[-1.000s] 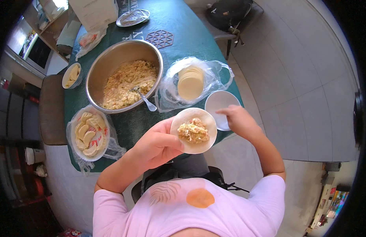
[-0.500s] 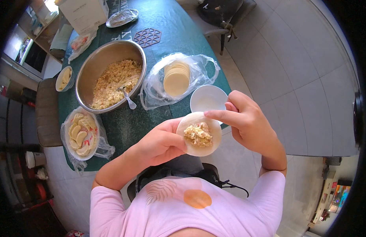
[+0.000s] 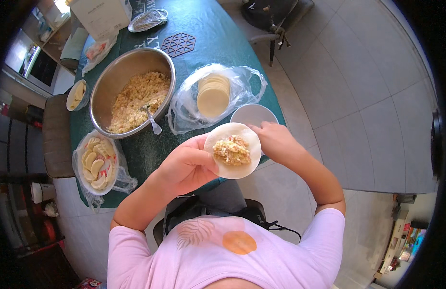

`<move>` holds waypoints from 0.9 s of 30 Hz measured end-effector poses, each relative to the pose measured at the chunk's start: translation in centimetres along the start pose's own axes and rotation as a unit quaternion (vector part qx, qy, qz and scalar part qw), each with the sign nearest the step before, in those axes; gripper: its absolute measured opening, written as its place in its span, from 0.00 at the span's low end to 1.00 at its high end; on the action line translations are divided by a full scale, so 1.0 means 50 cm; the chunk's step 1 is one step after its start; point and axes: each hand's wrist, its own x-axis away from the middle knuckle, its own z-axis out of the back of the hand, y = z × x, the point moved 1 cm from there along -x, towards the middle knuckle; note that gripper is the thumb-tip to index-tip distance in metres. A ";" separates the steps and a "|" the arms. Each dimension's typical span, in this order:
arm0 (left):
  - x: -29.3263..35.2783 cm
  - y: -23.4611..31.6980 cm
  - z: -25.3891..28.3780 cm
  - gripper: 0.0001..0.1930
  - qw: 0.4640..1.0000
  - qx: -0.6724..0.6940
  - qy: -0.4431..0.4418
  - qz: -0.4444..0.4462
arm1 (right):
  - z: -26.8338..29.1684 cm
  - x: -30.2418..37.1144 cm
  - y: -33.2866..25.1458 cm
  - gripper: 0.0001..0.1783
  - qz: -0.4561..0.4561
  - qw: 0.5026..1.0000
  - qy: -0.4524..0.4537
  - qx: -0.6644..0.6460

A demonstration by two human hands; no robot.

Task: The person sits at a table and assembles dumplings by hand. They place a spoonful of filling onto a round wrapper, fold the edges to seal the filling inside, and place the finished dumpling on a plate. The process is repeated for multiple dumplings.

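Observation:
My left hand (image 3: 189,161) pinches the edge of a round dumpling wrapper (image 3: 255,153), which lies open and roughly level. A mound of pale, chopped filling (image 3: 231,149) sits in the wrapper's middle. Just behind the wrapper, my right hand (image 3: 276,139) reaches down over a small white bowl (image 3: 249,111); its fingertips are mostly hidden, and what they touch does not show. Beyond, a stack of round wrappers (image 3: 213,98) rests in a clear plastic bag (image 3: 182,113). To its left stands a large steel bowl (image 3: 95,103) of filling, with a spoon (image 3: 154,125) stuck in it.
A plastic-lined plate (image 3: 105,191) of folded dumplings sits at the table's near left. Farther back are a small bowl (image 3: 70,103) with pale pieces, a dark trivet (image 3: 178,45), a covered dish (image 3: 147,21) and a white box (image 3: 100,17). A chair (image 3: 59,139) stands left.
My right hand has left the wrapper's rim and moved down and away to the white bowl. My left hand has brought the filled wrapper slightly left and up.

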 end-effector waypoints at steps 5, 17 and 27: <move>-0.001 0.009 -0.002 0.31 1.000 0.010 -0.009 -0.001 | 0.044 0.010 0.009 0.20 0.037 0.991 0.059 -0.113; -0.015 0.016 -0.004 0.30 1.000 0.024 -0.002 -0.010 | 0.142 0.075 -0.049 0.29 0.131 0.901 0.166 -0.380; -0.013 0.013 -0.003 0.30 0.999 0.038 -0.012 0.016 | 0.132 0.082 -0.032 0.29 0.165 0.888 0.183 -0.388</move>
